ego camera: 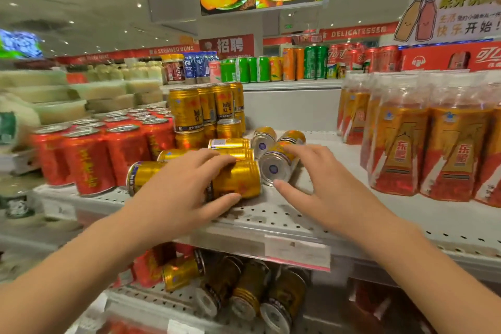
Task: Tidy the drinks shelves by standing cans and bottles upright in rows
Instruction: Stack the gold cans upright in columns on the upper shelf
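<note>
Several gold cans lie on their sides on the white perforated shelf (271, 214). My left hand (187, 184) wraps fingers and thumb round the nearest fallen gold can (238, 180). My right hand (320, 184) is spread over a second fallen gold can (275, 167) whose silver base faces me; the thumb sits just below its rim and the fingers reach over it without closing. More fallen gold cans (264, 138) lie behind. A stack of upright gold cans (202, 108) stands at the back left.
Upright red cans (89, 160) fill the shelf's left side. Orange-labelled bottles (433, 149) stand in rows on the right. The shelf below holds more toppled gold cans (244, 293). A higher back shelf carries green, orange and red cans (298, 65).
</note>
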`<state>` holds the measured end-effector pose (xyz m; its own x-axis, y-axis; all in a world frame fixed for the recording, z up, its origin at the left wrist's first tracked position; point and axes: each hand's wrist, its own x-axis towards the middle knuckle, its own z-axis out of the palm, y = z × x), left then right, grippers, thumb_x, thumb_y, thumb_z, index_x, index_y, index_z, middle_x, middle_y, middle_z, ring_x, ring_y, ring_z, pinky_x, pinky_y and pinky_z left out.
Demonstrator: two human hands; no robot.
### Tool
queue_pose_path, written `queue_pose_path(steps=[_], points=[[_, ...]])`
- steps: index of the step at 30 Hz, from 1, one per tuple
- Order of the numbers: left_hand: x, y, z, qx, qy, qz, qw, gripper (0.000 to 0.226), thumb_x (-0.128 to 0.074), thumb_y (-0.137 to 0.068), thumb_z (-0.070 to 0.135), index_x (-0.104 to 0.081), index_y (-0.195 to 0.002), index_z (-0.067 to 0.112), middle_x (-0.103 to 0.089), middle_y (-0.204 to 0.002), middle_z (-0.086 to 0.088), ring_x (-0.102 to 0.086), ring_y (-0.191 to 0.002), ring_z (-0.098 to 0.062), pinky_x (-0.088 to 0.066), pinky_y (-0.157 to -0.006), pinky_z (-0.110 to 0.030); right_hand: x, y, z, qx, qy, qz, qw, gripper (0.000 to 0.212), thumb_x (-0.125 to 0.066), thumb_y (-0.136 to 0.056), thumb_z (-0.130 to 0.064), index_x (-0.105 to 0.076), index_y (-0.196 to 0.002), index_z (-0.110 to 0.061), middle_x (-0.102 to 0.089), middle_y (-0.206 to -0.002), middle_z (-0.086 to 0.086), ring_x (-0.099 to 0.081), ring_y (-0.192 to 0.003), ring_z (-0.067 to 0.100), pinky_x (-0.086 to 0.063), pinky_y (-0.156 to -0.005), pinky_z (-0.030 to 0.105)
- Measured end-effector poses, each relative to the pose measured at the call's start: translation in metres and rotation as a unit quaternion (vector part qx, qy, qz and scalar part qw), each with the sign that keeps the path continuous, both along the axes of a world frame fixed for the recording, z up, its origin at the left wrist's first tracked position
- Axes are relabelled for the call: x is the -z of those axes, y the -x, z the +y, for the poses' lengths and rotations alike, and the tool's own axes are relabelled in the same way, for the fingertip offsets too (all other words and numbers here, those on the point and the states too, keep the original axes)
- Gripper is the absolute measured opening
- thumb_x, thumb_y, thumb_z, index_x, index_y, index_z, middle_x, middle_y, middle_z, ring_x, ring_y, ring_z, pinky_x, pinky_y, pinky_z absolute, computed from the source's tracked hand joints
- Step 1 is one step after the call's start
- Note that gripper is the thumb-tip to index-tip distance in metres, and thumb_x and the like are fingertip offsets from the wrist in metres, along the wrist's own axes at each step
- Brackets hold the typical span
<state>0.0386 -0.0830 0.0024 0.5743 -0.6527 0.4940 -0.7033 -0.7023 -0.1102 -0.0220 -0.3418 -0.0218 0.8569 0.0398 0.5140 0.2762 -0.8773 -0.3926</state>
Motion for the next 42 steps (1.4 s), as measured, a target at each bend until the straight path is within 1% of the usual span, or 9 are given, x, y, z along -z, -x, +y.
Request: queue_pose_path(steps=[8, 12, 16, 21, 24, 28, 32, 35, 42], points=[[0.008, -0.030, 0.009, 0.050, -0.020, -0.035, 0.998, 0.079, -0.048, -0.086, 0.071, -0.041, -0.149, 0.024, -0.054, -0.135, 0.006, -0.052, -0.117, -0.016, -0.046, -0.100, -0.032, 0.006, -0.048, 0.017, 0.089, 0.004, 0.071, 0.994, 0.087, -0.051, -0.074, -0.079, -0.014, -0.149, -0.055, -0.009, -0.160, -0.013, -0.038, -0.142, 0.025, -0.038, -0.112, 0.040], [0.006, -0.034, 0.008, 0.060, -0.016, -0.035, 0.997, 0.085, -0.035, -0.081, 0.082, -0.045, -0.144, 0.025, -0.054, -0.127, 0.009, -0.050, -0.106, -0.011, -0.045, -0.091, -0.027, -0.002, -0.053, 0.021, 0.091, -0.016, 0.098, 0.991, 0.069, -0.039, -0.076, -0.082, -0.033, -0.140, -0.057, -0.025, -0.157, -0.005, -0.046, -0.134, 0.019, -0.041, -0.108, 0.038], [0.005, -0.036, 0.007, 0.066, -0.015, -0.026, 0.997, 0.077, -0.038, -0.083, 0.078, -0.046, -0.140, 0.028, -0.052, -0.126, 0.012, -0.048, -0.106, -0.010, -0.043, -0.089, -0.025, -0.017, -0.059, 0.032, 0.165, -0.123, 0.071, 0.976, 0.057, -0.034, -0.081, -0.084, -0.049, -0.111, -0.038, -0.061, -0.112, -0.001, -0.062, -0.095, 0.015, -0.049, -0.074, 0.039], [0.002, -0.036, 0.009, 0.070, -0.015, -0.004, 0.997, 0.076, -0.037, -0.083, 0.079, -0.040, -0.143, 0.032, -0.048, -0.127, 0.015, -0.044, -0.107, -0.007, -0.041, -0.090, -0.023, -0.029, -0.061, 0.025, 0.291, -0.085, 0.135, 0.943, 0.084, -0.048, -0.080, -0.079, -0.038, -0.129, -0.012, -0.057, -0.098, 0.006, -0.060, -0.086, 0.025, -0.042, -0.061, 0.035], [0.002, -0.036, 0.009, 0.066, -0.018, -0.003, 0.998, 0.077, -0.035, -0.083, 0.079, -0.041, -0.143, 0.032, -0.049, -0.127, 0.016, -0.044, -0.109, -0.007, -0.041, -0.092, -0.024, -0.042, -0.057, 0.012, 0.268, -0.086, 0.227, 0.932, 0.088, -0.050, -0.077, -0.073, -0.033, -0.141, -0.015, -0.060, -0.101, 0.002, -0.065, -0.087, 0.021, -0.053, -0.068, 0.033], [0.000, -0.034, 0.007, 0.058, -0.018, 0.012, 0.998, 0.075, -0.037, -0.081, 0.078, -0.041, -0.141, 0.032, -0.049, -0.127, 0.018, -0.043, -0.111, -0.006, -0.041, -0.093, -0.023, -0.048, -0.055, -0.004, 0.200, -0.089, 0.271, 0.937, 0.070, -0.050, -0.072, -0.070, -0.056, -0.118, -0.017, -0.068, -0.095, -0.003, -0.075, -0.074, 0.016, -0.063, -0.075, 0.036], [-0.001, -0.032, 0.006, 0.039, -0.016, 0.027, 0.999, 0.071, -0.040, -0.077, 0.077, -0.041, -0.134, 0.034, -0.046, -0.123, 0.020, -0.042, -0.108, -0.004, -0.042, -0.086, -0.020, -0.042, -0.053, -0.005, 0.169, -0.075, 0.270, 0.945, 0.071, -0.052, -0.067, -0.081, -0.067, -0.105, -0.023, -0.071, -0.091, -0.004, -0.074, -0.069, 0.013, -0.063, -0.073, 0.033], [-0.005, -0.032, 0.007, 0.034, -0.009, 0.043, 0.998, 0.071, -0.045, -0.075, 0.077, -0.044, -0.132, 0.034, -0.047, -0.119, 0.019, -0.044, -0.107, -0.004, -0.045, -0.087, -0.024, -0.042, -0.055, 0.000, 0.177, -0.019, 0.259, 0.949, 0.082, -0.042, -0.056, -0.100, -0.063, -0.087, -0.028, -0.067, -0.085, -0.006, -0.066, -0.075, 0.011, -0.049, -0.062, 0.029], [-0.009, -0.031, 0.005, 0.049, 0.076, 0.070, 0.993, 0.088, -0.052, -0.076, 0.074, -0.034, -0.152, 0.032, -0.043, -0.114, 0.021, -0.041, -0.106, 0.000, -0.036, -0.087, -0.022, -0.040, -0.041, -0.007, 0.130, -0.153, 0.240, 0.950, 0.054, -0.067, -0.075, -0.071, -0.068, -0.102, -0.025, -0.072, -0.091, -0.005, -0.070, -0.075, 0.009, -0.051, -0.062, 0.023]])
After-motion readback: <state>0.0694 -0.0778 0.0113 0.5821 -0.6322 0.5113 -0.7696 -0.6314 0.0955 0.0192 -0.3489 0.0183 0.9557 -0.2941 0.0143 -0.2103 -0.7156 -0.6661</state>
